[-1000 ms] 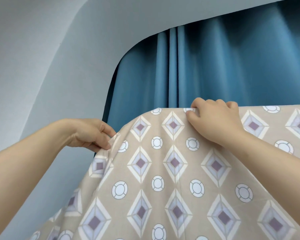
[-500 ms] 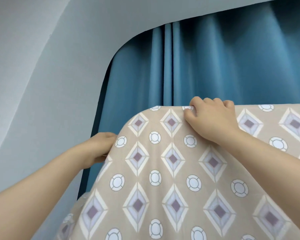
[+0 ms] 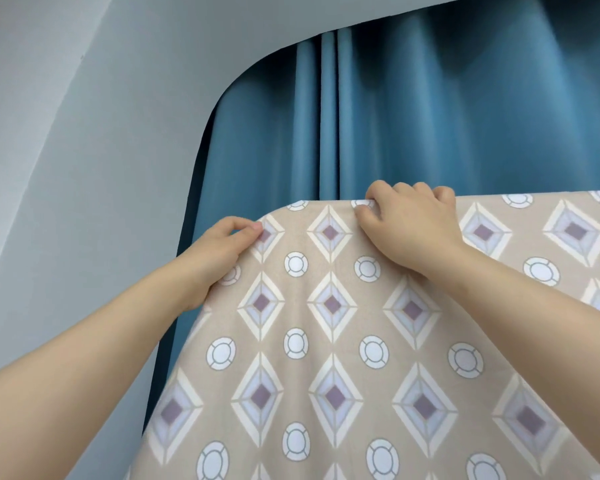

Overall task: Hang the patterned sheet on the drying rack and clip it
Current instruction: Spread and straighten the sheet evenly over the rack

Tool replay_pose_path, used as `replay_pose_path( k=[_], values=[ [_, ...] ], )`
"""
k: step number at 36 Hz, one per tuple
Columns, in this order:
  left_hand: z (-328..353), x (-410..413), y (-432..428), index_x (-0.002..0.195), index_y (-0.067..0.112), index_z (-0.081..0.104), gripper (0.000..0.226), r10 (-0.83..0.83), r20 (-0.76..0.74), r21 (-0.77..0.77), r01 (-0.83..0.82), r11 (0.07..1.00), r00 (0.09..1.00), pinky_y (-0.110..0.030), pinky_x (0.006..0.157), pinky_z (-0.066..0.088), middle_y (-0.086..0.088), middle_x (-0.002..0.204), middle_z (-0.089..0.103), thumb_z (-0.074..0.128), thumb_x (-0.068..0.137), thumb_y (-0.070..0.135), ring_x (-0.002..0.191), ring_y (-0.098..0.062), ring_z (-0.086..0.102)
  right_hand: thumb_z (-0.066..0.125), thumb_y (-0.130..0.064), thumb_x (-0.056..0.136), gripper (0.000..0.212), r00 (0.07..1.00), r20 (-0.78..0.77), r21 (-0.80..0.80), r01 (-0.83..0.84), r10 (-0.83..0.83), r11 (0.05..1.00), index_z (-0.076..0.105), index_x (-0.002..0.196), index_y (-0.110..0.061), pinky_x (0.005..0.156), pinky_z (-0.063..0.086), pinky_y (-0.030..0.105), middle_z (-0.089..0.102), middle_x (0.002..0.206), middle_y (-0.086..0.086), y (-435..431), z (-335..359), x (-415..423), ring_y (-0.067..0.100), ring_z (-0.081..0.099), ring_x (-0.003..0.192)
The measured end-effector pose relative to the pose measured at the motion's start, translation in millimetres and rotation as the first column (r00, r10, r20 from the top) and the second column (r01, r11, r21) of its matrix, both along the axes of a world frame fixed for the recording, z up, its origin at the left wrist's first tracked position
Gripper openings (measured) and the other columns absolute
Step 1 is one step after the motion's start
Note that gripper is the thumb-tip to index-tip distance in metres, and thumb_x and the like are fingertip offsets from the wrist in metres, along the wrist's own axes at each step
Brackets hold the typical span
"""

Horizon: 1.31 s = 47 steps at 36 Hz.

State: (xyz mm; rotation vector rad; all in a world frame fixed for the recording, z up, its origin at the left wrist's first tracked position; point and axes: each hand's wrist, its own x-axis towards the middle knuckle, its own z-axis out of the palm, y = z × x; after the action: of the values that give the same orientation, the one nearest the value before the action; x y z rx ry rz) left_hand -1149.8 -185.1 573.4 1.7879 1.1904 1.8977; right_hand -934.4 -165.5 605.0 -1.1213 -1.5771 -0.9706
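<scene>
Fingers (image 3: 411,191) of my right hand (image 3: 409,230) curl over the top fold of the patterned sheet (image 3: 329,341), draped high before a blue curtain (image 3: 430,116), while my left hand (image 3: 219,247) pinches its left edge; limp, light cloth, I judge, best gripped along that fold.

Pleated blue curtain (image 3: 430,116) hangs beside a pale grey wall (image 3: 101,150).

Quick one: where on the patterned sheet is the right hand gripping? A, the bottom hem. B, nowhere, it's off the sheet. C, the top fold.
C: the right hand curls over the top fold of the patterned sheet, with its fingers wrapped behind the fabric and its thumb pressed on the front.
</scene>
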Motion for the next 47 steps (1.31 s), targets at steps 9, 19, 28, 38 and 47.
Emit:
replay_pose_path(
  k=[9,19,28,38,47],
  values=[
    [5.3,12.0,11.5,0.074,0.022,0.055,0.02,0.053,0.087,0.208,-0.07,0.976,0.995,-0.028,0.062,0.047,-0.001,0.079,0.063,0.053,0.094,0.023,0.062,-0.017,0.056,0.029,-0.03,0.098,0.024,0.982,-0.052,0.012,-0.179,0.18,0.984,0.051,0.102,-0.02,0.091,0.021,0.036,0.063,0.095,0.001,5.7,3.4,10.3,0.026,0.048,0.099],
    [36.0,8.0,7.6,0.074,0.017,0.055,0.022,0.006,0.03,-0.029,-0.005,1.0,1.0,-0.022,0.054,0.048,-0.002,0.069,0.059,0.049,0.094,0.017,0.057,-0.015,0.055,0.031,-0.02,0.095,0.024,0.976,-0.15,-0.028,-0.163,0.157,0.986,0.055,0.092,-0.017,0.077,0.018,0.033,0.059,0.082,0.0,9.0,26.3,5.5,0.025,0.048,0.08],
    [10.8,12.1,15.3,0.079,0.02,0.059,0.039,0.019,0.001,-0.123,-0.019,0.992,1.0,-0.025,0.059,0.046,0.0,0.071,0.064,0.035,0.097,0.045,0.064,-0.017,0.06,0.028,-0.026,0.096,0.03,0.987,-0.132,0.07,-0.087,0.096,0.994,0.055,0.096,-0.013,0.093,0.022,0.037,0.063,0.089,0.004,18.2,-0.5,5.2,0.027,0.048,0.091],
    [11.4,4.8,19.7,0.068,0.018,0.049,0.027,0.055,0.096,0.111,-0.066,0.992,0.994,-0.02,0.05,0.043,0.002,0.069,0.055,0.055,0.092,0.026,0.056,-0.012,0.049,0.034,-0.028,0.096,0.019,0.961,-0.153,0.019,-0.232,0.232,0.973,0.052,0.094,-0.022,0.084,0.017,0.032,0.063,0.094,-0.003,14.0,5.3,8.8,0.024,0.05,0.095],
    [20.5,7.0,19.8,0.07,0.018,0.052,0.026,0.07,0.075,0.08,-0.076,0.994,0.995,-0.02,0.051,0.043,0.002,0.072,0.057,0.051,0.094,0.027,0.057,-0.013,0.051,0.029,-0.017,0.092,0.022,0.974,-0.197,-0.121,-0.135,0.11,0.983,0.049,0.084,-0.021,0.079,0.018,0.034,0.051,0.07,-0.003,14.6,24.2,0.7,0.024,0.045,0.078]
  ],
)
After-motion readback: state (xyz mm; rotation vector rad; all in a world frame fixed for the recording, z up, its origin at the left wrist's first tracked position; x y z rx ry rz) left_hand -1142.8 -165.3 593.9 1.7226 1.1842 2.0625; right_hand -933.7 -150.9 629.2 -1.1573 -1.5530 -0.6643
